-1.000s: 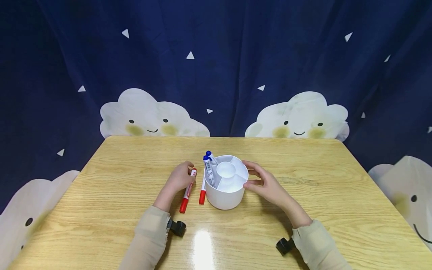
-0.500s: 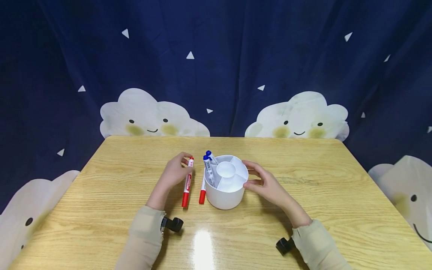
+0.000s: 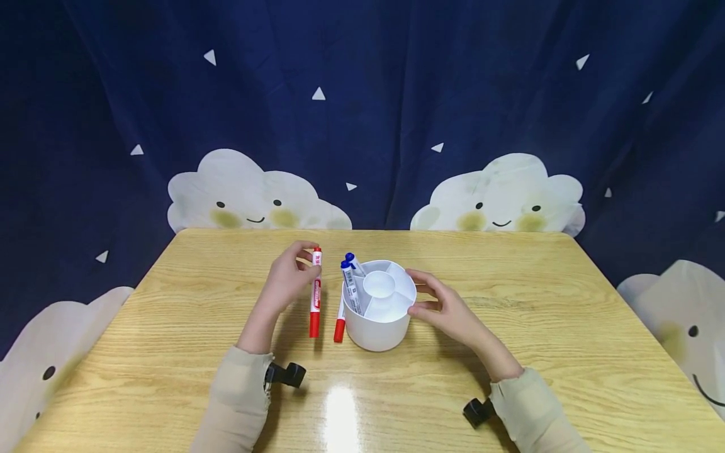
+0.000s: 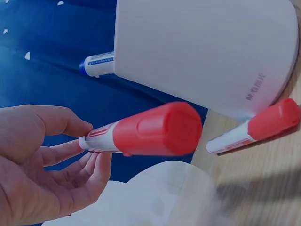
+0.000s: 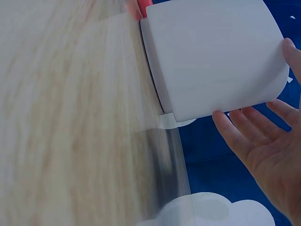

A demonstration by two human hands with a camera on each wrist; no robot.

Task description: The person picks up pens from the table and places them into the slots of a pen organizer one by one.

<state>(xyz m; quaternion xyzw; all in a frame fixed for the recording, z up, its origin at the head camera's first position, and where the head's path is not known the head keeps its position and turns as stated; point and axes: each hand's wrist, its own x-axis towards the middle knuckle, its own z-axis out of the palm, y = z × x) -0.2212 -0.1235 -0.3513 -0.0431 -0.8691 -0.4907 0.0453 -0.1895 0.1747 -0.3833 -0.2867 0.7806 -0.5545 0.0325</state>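
Glossy wood table, plastic holder

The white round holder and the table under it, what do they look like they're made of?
The white holder looks like matte moulded plastic: smooth, even walls, thin dividers inside and a small moulded mark on its side. The table shows pale wood grain under a glossy coat that mirrors a light; solid wood or laminate, I can't tell.

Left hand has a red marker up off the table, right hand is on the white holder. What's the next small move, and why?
Probably carry the red marker right, over the holder, and lower it into a free compartment. The left hand pinches it near upright, cap down; the right hand touches the holder; two blue markers already stand in one compartment.
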